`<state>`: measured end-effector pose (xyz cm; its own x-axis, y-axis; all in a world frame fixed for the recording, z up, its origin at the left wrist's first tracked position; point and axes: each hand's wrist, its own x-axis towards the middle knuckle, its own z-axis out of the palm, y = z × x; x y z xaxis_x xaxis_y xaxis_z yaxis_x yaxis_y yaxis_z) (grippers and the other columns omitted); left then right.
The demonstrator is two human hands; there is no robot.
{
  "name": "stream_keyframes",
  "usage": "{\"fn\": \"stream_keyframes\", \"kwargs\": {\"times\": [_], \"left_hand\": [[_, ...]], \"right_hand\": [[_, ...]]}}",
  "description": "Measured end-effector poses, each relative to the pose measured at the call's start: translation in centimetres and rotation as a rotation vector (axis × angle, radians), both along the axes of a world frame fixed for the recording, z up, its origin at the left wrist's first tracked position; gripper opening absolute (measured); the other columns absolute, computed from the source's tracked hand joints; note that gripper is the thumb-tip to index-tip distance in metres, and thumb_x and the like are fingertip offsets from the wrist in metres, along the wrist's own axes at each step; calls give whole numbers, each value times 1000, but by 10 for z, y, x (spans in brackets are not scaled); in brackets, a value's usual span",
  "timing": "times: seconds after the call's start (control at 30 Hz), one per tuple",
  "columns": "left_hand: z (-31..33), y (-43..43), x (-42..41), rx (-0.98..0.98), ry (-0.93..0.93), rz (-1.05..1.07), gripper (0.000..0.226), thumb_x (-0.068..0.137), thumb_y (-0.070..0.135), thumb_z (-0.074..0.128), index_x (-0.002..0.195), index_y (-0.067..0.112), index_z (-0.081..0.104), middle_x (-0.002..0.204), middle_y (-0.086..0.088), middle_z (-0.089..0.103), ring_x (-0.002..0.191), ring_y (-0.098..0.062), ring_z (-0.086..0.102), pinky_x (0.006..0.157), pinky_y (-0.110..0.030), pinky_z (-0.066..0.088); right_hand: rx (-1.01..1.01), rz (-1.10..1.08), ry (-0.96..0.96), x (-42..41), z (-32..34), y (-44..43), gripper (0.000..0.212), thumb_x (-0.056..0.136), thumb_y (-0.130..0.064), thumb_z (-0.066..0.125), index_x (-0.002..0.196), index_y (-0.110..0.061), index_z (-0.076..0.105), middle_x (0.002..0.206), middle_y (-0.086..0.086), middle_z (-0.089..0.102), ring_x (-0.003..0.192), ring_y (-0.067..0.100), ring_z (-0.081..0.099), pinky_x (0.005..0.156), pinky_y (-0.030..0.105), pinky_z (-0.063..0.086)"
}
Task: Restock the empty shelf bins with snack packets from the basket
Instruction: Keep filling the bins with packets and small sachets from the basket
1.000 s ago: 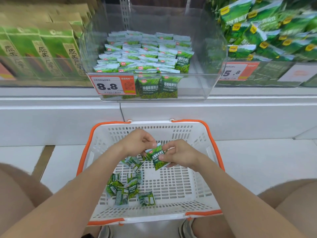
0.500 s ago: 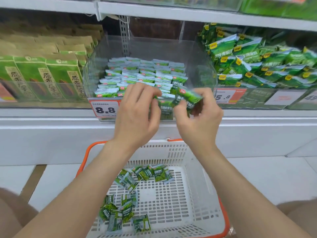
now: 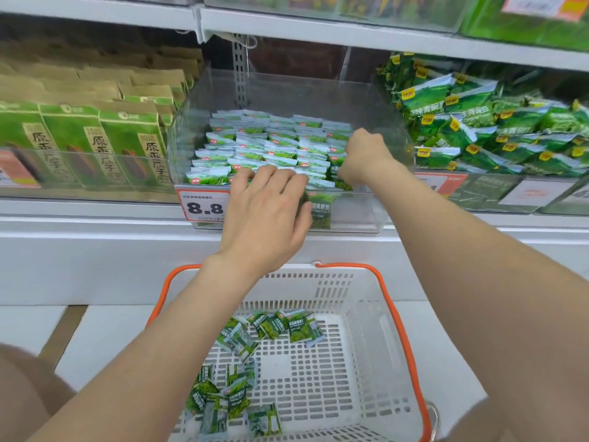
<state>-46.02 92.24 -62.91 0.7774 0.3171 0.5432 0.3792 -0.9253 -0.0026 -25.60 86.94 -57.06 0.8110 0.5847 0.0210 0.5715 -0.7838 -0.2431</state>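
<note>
Both arms stretch over the basket (image 3: 392,314) to the clear bin (image 3: 376,215). The left hand (image 3: 267,215) lies over its front wall, fingers nearly straight, tips on the packet rows (image 3: 271,145). The right hand (image 3: 363,154), fingers curled, pinches a green packet (image 3: 335,169) at the rows' right end.

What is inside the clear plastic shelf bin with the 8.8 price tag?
Rows of small green snack packets, filling its left and middle. The left hand covers some front packets; the right hand grips one.

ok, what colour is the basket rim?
Orange; the basket rim shows best in the head view.
</note>
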Motion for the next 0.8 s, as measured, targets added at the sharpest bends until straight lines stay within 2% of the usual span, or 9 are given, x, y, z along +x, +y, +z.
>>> {"fn": "stream_keyframes", "kwargs": {"times": [0.07, 0.13, 0.23, 0.37, 0.47, 0.6, 0.67, 0.73, 0.8], "left_hand": [[-1, 1, 0, 6, 4, -10, 41, 102, 44, 39, 129, 21, 61, 125, 2, 65, 115, -28, 55, 101, -47, 32], [-1, 2, 0, 6, -1, -21, 41, 102, 44, 40, 129, 21, 61, 126, 2, 65, 115, -28, 55, 102, -47, 32], [-1, 3, 0, -1, -3, -23, 41, 102, 43, 42, 131, 20, 60, 129, 2, 65, 117, -27, 55, 103, -46, 32], [-2, 2, -1, -12, -58, -43, 46, 100, 40, 46, 138, 17, 59, 138, 0, 63, 125, -28, 55, 111, -47, 30], [-6, -2, -2, -30, -243, -94, 39, 94, 27, 58, 131, 15, 64, 135, -1, 64, 132, -29, 53, 117, -51, 29], [-29, -15, -6, 165, -551, -140, 16, 84, 8, 64, 94, 17, 71, 109, -4, 67, 105, -31, 53, 87, -48, 35], [-52, -17, -6, 140, -467, -276, 10, 80, 2, 63, 85, 11, 67, 96, -9, 63, 88, -32, 52, 76, -44, 36], [-83, -13, -8, 26, -253, -372, 9, 80, 1, 63, 85, 8, 64, 89, -9, 60, 79, -33, 52, 69, -42, 37], [-115, -9, -14, -99, -20, -365, 10, 80, 6, 65, 89, 11, 64, 84, -5, 60, 74, -31, 55, 66, -39, 41]], "right_hand": [[-9, -16, 8, 7, -2, 6, 38, 91, -5, 65, 127, 1, 54, 135, 23, 49, 127, 39, 53, 89, 39, 48], [12, -45, -6, 10, -2, 8, 55, 91, -7, 71, 140, 0, 46, 141, 24, 47, 127, 39, 54, 96, 39, 49], [4, -58, -115, 9, -1, 6, 60, 89, -11, 78, 137, 2, 44, 137, 25, 51, 124, 43, 59, 96, 43, 52], [20, -22, -177, 6, -1, 1, 38, 87, -13, 79, 117, -3, 58, 120, 22, 60, 105, 42, 65, 76, 40, 52], [42, -1, -119, -1, 4, -9, 26, 92, -11, 73, 110, -5, 55, 121, 23, 56, 106, 42, 60, 74, 38, 43], [324, 20, -204, -21, 3, -32, 9, 92, -15, 56, 90, -6, 58, 96, 17, 60, 88, 40, 61, 67, 37, 41], [601, 70, -402, -40, -5, -47, 19, 92, -23, 51, 91, -14, 68, 81, 8, 67, 79, 36, 65, 60, 37, 45], [862, 234, -530, -68, -16, -63, 14, 89, -20, 55, 87, -15, 68, 67, -2, 61, 63, 26, 60, 54, 38, 45], [922, 418, -560, -96, -36, -74, 7, 81, -14, 59, 76, -10, 63, 58, -3, 52, 53, 22, 51, 47, 38, 41]]}}
